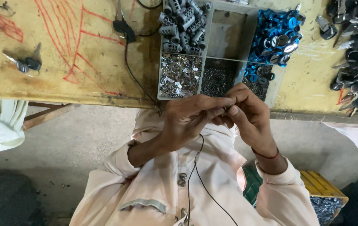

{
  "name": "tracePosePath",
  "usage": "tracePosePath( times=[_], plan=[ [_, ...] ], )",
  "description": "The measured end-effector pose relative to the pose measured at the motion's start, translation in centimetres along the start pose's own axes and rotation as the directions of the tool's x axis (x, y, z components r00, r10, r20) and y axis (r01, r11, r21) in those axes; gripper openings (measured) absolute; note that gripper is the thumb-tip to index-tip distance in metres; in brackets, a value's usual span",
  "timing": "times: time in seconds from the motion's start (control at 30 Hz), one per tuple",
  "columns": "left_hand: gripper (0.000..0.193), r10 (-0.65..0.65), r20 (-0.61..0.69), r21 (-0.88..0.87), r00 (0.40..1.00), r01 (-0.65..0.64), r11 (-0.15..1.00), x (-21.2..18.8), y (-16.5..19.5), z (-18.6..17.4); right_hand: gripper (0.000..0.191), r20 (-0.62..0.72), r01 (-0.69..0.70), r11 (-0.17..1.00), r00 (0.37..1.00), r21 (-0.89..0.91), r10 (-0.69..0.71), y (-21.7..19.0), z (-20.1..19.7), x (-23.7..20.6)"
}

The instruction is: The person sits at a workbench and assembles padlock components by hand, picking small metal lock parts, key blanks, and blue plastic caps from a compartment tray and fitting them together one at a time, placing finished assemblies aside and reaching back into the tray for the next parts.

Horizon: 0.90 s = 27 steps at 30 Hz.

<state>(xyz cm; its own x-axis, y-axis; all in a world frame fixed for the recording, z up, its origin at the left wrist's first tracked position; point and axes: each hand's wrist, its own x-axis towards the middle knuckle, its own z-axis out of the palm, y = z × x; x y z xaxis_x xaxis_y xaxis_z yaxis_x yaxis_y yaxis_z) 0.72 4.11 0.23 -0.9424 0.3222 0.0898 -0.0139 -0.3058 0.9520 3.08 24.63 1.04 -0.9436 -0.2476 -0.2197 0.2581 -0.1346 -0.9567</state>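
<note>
**Both hands closed on a small part at the worktop edge**

Head view. The left hand (pixel 189 119) and right hand (pixel 248 115) meet at frame centre, just below the near edge of the worktop (pixel 82 62). The fingertips of both pinch together around a small part (pixel 225 109). It is almost wholly hidden by the fingers; only a sliver shows, so its shape and colour cannot be told. Both hands are narrow, fingers curled in on the part, none spread.

Handling, as judged: the part looks light and rigid, likely metal like the stock in the tray, and small enough to slip or drop. It is best held by fingertip pinch at its sides, as here.

Above the hands, upper centre, sits a divided tray (pixel 225 37). Its upper left compartment holds grey cylinders (pixel 183 25); the lower left one holds shiny bits (pixel 179 76); a darker fine stock (pixel 217 81) fills the lower middle one; blue rings (pixel 275 37) fill the right side. At upper right lies a pile of dark keys (pixel 356 54). At left on the worktop lies a key (pixel 28 65), near red scribbles. A black cable (pixel 135 77) runs off the worktop edge. A yellow box (pixel 323 196) stands at lower right.
</note>
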Motion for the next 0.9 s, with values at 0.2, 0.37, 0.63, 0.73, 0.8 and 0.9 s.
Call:
tracePosePath(
  times=[0.2, 0.37, 0.63, 0.73, 0.8, 0.9],
  plan=[
    [0.016, -0.092, 0.045, -0.329, 0.995, 0.102, 0.939, -0.5, -0.8, 0.0, 0.012, 0.023, 0.002, 1.000, 1.000, 0.002, -0.002, 0.4, 0.1, -0.4],
    [0.017, -0.039, 0.042, -0.076, 0.998, 0.042, 0.996, -0.2, 0.0, -0.5, 0.010, 0.006, 0.116, 0.917, 0.992, -0.381, -0.124, -0.6, 0.1, -0.7],
    [0.014, -0.389, 0.204, -0.051, 0.898, 0.407, 0.912, 0.2, 0.9, -1.7, 0.039, 0.022, 0.145, 0.968, 0.989, -0.203, -0.144, -0.9, 0.2, -0.7],
    [0.015, -0.386, 0.247, -0.314, 0.889, 0.450, 0.836, 0.0, 0.8, -1.7, 0.032, 0.096, -0.123, 0.991, 0.988, 0.051, 0.118, -0.5, -0.2, -1.1],
    [0.015, -0.412, 0.227, -0.321, 0.883, 0.467, 0.824, -0.1, 0.8, -1.6, 0.030, 0.078, -0.098, 0.995, 0.992, 0.036, 0.095, -0.4, -0.1, -1.1],
    [0.014, -0.290, 0.147, -0.079, 0.946, 0.303, 0.950, -0.2, 1.0, -1.7, 0.029, 0.049, -0.109, 0.993, 0.993, 0.038, 0.107, -1.1, 0.5, -0.7]
  ],
)
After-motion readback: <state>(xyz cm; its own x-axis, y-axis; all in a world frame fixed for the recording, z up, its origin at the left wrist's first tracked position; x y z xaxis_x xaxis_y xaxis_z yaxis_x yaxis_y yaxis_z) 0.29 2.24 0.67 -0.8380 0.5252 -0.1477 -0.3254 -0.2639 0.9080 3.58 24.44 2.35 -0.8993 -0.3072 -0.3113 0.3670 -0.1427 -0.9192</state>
